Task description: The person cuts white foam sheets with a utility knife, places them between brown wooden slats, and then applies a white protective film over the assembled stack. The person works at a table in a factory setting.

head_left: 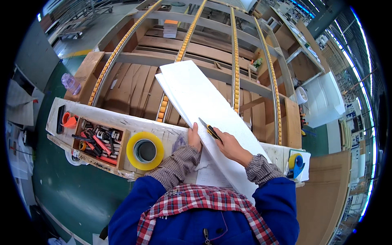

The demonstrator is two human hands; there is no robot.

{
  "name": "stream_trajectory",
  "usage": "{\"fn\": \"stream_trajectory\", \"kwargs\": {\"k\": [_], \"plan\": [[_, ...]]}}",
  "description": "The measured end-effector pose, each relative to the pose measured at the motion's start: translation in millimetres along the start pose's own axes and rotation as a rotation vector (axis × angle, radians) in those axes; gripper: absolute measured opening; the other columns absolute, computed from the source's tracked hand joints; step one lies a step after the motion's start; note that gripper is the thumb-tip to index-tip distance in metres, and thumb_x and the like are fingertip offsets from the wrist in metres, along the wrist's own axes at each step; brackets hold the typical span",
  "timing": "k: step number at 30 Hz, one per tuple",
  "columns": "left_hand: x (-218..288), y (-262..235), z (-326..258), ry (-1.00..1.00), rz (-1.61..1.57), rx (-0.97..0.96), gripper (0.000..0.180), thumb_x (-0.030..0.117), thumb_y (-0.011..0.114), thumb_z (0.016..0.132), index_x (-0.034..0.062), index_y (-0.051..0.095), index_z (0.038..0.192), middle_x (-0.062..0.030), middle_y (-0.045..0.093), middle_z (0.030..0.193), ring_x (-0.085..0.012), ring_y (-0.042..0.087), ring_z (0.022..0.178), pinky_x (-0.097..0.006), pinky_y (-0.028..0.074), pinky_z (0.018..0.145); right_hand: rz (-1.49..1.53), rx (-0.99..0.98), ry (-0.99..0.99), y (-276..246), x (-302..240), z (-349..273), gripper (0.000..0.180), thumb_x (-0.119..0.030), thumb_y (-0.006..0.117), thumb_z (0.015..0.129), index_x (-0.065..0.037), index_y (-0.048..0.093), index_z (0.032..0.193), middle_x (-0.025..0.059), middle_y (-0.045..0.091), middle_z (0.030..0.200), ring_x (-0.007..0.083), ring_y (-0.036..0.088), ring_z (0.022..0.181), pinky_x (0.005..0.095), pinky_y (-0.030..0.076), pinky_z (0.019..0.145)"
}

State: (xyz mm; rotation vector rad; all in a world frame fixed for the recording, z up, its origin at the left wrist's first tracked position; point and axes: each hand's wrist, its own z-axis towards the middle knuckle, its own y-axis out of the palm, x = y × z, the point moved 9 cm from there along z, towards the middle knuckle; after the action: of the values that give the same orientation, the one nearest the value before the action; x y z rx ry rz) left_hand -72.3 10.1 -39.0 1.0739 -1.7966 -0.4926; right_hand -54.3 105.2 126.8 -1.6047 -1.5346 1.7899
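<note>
One purple see-through bottle sits at far left, on the corner of a wooden frame. Just below it, on a worn white bench, an orange plastic piece lies beside a wooden box packed with red and black markers and other small items. Next to the box, a wide roll of yellow tape lies flat, its hole facing up. Behind the bench, strips of yellow rollers run away across the frame, with brown cardboard below them.

In the middle, two layers of white board slant from upper left to lower right, over the rollers and the bench. The left hand is at the board's left edge, thumb pointing up along it; its other fingers are hidden, so I cannot tell how firmly it grips. Over the board, the right hand has its fingers closed around the black and yellow handle of a knife. The blade points up and left, toward that same edge; whether its tip touches the board I cannot tell.

Farther right, a blue tape holder rests on the bench end, and a large brown panel stands beyond.
</note>
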Motion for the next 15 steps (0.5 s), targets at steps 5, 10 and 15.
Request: {"fn": "stream_trajectory", "kwargs": {"k": [5,10,15], "plan": [[3.8,-0.3,-0.5,0.025,0.042,-0.006,0.047,0.034,0.044,0.093,-0.0052,0.037,0.118,-0.0167,0.051,0.107,-0.0252,0.054,0.097,-0.037,0.046,0.083,-0.010,-0.038,0.054,-4.1,1.2,-52.0,0.046,-0.012,0.048,0.086,-0.004,0.037,0.130,0.0230,0.056,0.084,0.0363,0.055,0.075,0.0419,0.045,0.069],[4.8,1.6,0.0,0.027,0.054,-0.040,0.048,0.033,0.044,0.093,-0.0048,0.035,0.122,-0.0165,0.049,0.114,-0.0259,0.052,0.102,-0.037,0.044,0.087,-0.035,-0.045,0.082,-4.6,8.4,-105.6,0.048,-0.012,0.048,0.087,-0.008,0.035,0.133,0.0193,0.053,0.083,0.0324,0.054,0.071,0.0391,0.045,0.065],[14.2,14.3,-12.5,-0.035,0.182,0.007,0.051,0.016,0.060,0.083,-0.0051,0.034,0.121,-0.0191,0.048,0.113,-0.0283,0.052,0.102,-0.038,0.047,0.085,0.000,0.033,0.055,-2.5,15.6,-119.3,0.047,-0.013,0.048,0.088,-0.011,0.035,0.133,0.0175,0.052,0.085,0.0311,0.053,0.072,0.0384,0.044,0.065]]}}
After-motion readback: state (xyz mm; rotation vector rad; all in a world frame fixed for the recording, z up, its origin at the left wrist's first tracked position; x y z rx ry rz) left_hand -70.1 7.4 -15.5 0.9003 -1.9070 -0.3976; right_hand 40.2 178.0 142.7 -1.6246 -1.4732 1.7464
